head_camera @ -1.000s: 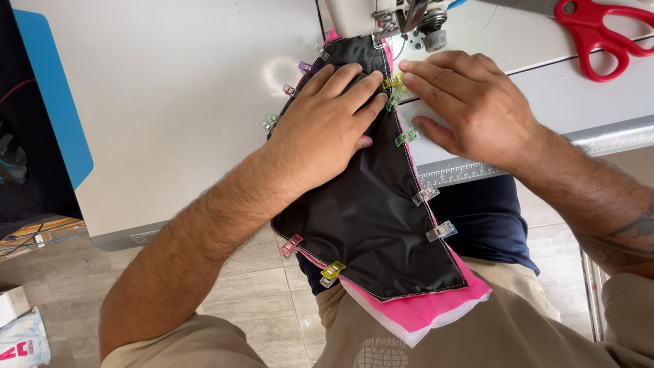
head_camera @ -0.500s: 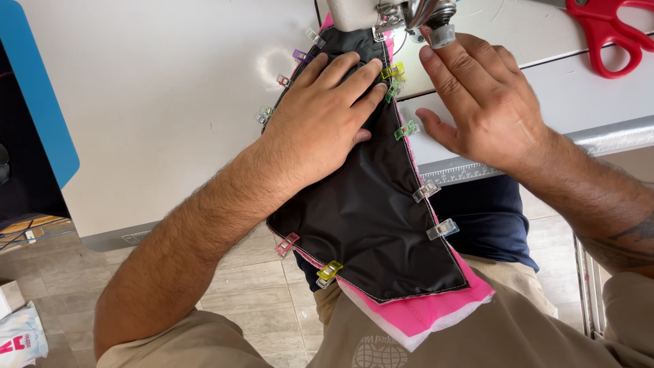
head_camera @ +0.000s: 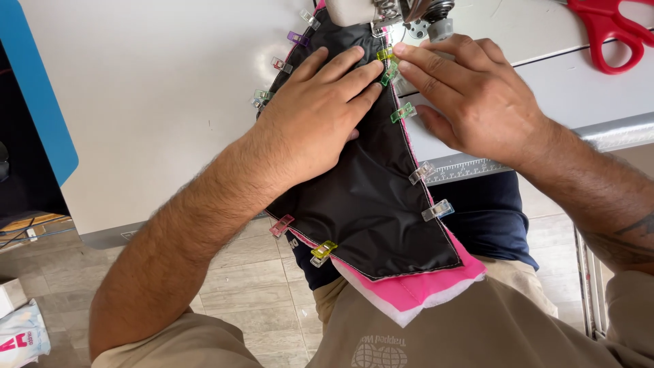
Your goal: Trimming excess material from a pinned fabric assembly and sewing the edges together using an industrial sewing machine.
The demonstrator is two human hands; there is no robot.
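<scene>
Under the sewing machine's needle at twelve o'clock, both hands, left hand point(head_camera: 320, 116) and right hand point(head_camera: 477, 102), press flat, fingers spread, gripping nothing, on the clipped black fabric point(head_camera: 368, 204); guide evenly, fingertips clear.

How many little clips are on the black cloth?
11 clips show: five on the left edge, two at the bottom, four on the right edge of the black cloth. Hands may hide more.

A white worktop point(head_camera: 157, 116) standing over a tiled floor, in soft daylight.
Beige floor tiles point(head_camera: 238, 286) are showing below the worktop edge. A blue panel point(head_camera: 37, 88) is leaning at the left beside a dark area, red scissors point(head_camera: 610, 31) are lying at the top right, and a small white package point(head_camera: 20, 337) is lying on the floor.
</scene>
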